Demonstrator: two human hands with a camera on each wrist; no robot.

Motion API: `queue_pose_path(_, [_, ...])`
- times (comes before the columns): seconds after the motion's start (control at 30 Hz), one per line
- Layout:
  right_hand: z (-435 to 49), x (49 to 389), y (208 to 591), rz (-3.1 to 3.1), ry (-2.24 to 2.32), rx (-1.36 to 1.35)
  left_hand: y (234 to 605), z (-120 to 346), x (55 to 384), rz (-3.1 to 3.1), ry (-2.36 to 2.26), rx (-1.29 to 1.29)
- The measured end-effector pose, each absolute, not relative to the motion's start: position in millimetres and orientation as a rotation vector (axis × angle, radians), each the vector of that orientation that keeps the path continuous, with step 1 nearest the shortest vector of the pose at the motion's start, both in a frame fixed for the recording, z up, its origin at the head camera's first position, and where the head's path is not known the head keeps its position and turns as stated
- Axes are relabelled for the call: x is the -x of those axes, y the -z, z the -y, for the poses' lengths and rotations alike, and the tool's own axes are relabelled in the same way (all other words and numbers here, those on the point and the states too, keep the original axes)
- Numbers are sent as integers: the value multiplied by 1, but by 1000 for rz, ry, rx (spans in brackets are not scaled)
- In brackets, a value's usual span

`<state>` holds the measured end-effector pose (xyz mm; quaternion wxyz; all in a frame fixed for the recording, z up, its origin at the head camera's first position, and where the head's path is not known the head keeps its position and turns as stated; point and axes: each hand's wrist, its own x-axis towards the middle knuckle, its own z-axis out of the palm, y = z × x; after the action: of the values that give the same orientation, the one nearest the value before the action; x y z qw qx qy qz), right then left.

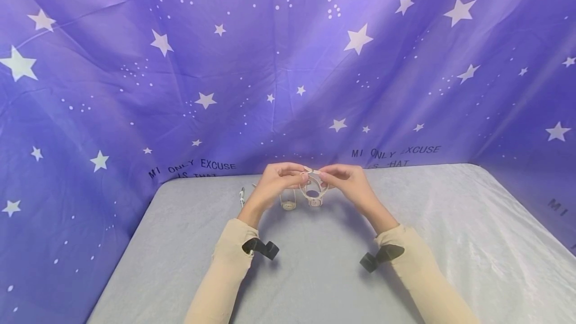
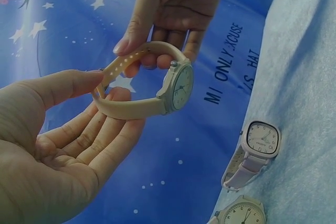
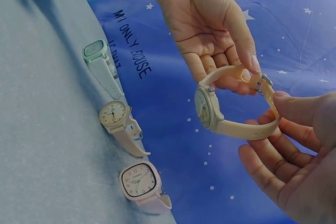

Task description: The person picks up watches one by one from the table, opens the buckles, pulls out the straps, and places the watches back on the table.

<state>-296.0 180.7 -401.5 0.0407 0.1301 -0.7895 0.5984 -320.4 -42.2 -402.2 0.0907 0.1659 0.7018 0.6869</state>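
Note:
Between both hands is a cream wristwatch (image 2: 131,109) with a round dial, its strap bent into a loop. My left hand (image 1: 276,184) pinches one side of the strap near the buckle between thumb and fingers. My right hand (image 1: 351,181) pinches the strap from the other side, close to the left fingertips. A metal buckle (image 3: 267,80) shows at the joined strap ends; whether it is fastened, I cannot tell. In the right wrist view the dial faces left, away from the hands' grip.
Below the hands, a pink square watch (image 3: 140,181), a beige round watch (image 3: 114,114) and a pale green square watch (image 3: 95,51) stand in a row on the grey cloth-covered table (image 1: 315,284). A purple star-patterned curtain (image 1: 270,64) hangs behind the table's far edge.

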Motion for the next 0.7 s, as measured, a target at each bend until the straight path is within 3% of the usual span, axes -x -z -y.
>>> queue_pose_path(0.7, [-181,296,401,2400,-1837,-397,400,44,321,-2073,-2066,-468])
